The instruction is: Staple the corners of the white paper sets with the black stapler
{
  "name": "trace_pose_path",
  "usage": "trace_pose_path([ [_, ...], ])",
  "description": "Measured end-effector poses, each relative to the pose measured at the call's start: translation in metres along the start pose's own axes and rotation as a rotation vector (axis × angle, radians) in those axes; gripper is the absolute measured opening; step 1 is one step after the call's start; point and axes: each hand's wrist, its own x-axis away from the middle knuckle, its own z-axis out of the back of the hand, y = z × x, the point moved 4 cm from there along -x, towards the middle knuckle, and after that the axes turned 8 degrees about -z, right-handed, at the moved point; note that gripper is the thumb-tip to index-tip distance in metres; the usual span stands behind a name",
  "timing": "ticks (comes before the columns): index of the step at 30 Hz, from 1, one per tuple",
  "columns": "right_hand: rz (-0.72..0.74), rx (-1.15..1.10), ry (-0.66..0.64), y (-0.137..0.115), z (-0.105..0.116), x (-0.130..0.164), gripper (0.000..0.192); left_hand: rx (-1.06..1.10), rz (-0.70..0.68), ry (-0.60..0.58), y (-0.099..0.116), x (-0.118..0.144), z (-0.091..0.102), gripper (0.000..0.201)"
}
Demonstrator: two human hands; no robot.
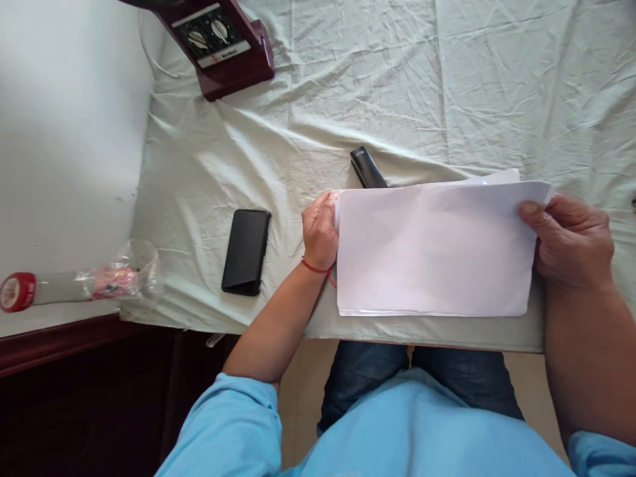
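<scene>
Wrinkled pale cloth lies beneath white papers, gripped between left hand and right hand

Phone left of the papers – stapler just behind them.

Left hand: curled inward
Right hand: pinching, thumb on top
Forearms: bare, both reaching forward

Counter: wrinkled, pale cloth before you
Black phone: nine o'clock from your view's centre
Stapler: one o'clock, partly hidden
Maroon device: eleven o'clock
</scene>
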Motion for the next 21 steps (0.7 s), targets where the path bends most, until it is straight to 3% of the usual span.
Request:
trace_pose_path([
  [8, 0.118, -0.040, 0.001, -0.011, -0.004, 0.008, 0.029, -0.014, -0.029, -0.023, 0.000, 0.000, 0.002, 0.045],
  [11, 0.071, -0.027, 0.084, -0.007, 0.000, 0.003, 0.030, -0.047, -0.071, -0.017, 0.001, 0.000, 0.002, 0.045],
  [15, -0.041, 0.090, 0.230, 0.002, 0.008, -0.005, 0.035, -0.001, -0.006, -0.002, 0.002, 0.001, 0.000, 0.050],
  [21, -0.049, 0.128, 0.206, -0.001, 0.001, -0.008, 0.039, -0.002, 0.010, 0.026, 0.002, 0.002, -0.002, 0.060],
])
